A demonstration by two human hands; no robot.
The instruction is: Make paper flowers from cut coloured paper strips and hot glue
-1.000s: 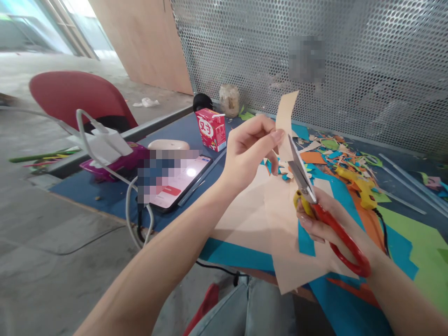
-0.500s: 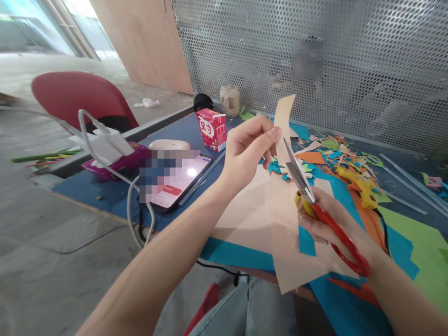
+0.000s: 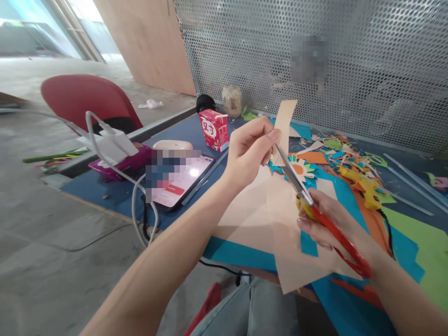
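Note:
Pinched between the thumb and fingers of my left hand (image 3: pixel 250 147) is a pale beige paper strip (image 3: pixel 286 114), held upright above the table. My right hand (image 3: pixel 324 219) grips a pair of scissors (image 3: pixel 297 182) with red and yellow handles. The blades look nearly closed, and their tips meet the strip just below my left thumb. Behind the blades lies a paper flower (image 3: pixel 301 169) in blue, green and cream with an orange centre. Large beige paper sheets (image 3: pixel 245 210) are spread under both hands, over blue paper (image 3: pixel 241 252).
Paper scraps (image 3: pixel 336 144) and a yellow glue gun (image 3: pixel 364 186) lie to the right, beside green paper (image 3: pixel 420 233). On the left are a phone (image 3: pixel 189 182), a red drink carton (image 3: pixel 214 130) and a purple power strip (image 3: pixel 119 163) with cables. Perforated metal (image 3: pixel 245 46) stands behind.
The scissors' blades have closed further, and their tips have shifted left along the strip near my thumb. The paper flower behind shows more. The whole view has shifted slightly.

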